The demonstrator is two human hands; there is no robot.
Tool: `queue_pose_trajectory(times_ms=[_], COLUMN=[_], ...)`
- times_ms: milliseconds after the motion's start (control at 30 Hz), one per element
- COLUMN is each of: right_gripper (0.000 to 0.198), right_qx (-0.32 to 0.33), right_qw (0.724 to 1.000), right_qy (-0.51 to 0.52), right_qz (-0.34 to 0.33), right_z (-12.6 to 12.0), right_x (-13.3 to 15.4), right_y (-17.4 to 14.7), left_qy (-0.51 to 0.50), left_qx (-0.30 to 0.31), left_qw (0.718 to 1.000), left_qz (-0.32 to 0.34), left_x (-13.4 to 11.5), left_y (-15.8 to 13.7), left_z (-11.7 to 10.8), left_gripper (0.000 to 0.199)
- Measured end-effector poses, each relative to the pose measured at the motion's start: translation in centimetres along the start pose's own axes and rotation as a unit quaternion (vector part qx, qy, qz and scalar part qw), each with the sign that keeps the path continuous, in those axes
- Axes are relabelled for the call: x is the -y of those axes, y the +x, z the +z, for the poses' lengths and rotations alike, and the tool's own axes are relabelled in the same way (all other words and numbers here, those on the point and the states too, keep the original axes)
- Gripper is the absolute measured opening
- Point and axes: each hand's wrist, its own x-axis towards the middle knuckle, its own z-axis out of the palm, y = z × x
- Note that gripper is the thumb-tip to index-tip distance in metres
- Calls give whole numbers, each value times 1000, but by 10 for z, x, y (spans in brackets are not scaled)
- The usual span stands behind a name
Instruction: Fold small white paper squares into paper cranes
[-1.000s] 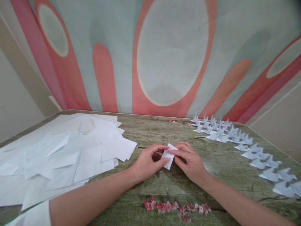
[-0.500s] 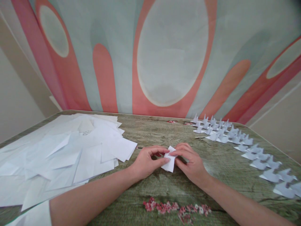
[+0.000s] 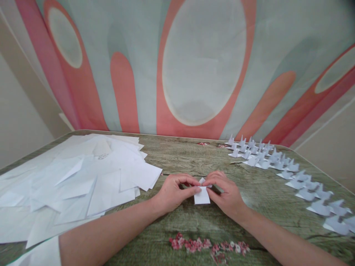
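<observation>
Hands: your left hand and right hand pinch the folded paper mid-bench; uneven pressure may skew the crease.

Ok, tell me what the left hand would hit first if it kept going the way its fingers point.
The left hand points right, at the small folded paper it already pinches; just beyond is the right hand.

Soft, even light fills the room, with no glare anywhere. Only faint shadows sit beneath the fingers and under the folded paper they pinch. Close around the fingers everything is sharp; farther out toward the edges, lines bend and the paper sheets smear slightly.
</observation>
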Motion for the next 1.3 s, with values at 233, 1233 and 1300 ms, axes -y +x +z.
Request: queue_pose_trajectory(times_ms=[233, 1233, 1300], right_gripper=[7, 6, 8], right_qx=[5, -18, -16], right_qw=[1000, 991, 992], right_qy=[-2, 79, 61], right_qz=[-2, 107, 112], right_z=[-1, -1, -1], right_x=[5, 5, 6], right_y=[2, -1, -1], left_qy=[-21, -139, -139], left_qx=[-14, -58, -54], left_qw=[999, 986, 986], left_qz=[-22, -76, -75], left_x=[1, 2, 3], left_y=[1, 5, 4], left_z=[0, 2, 2], left_gripper=[18, 28, 28])
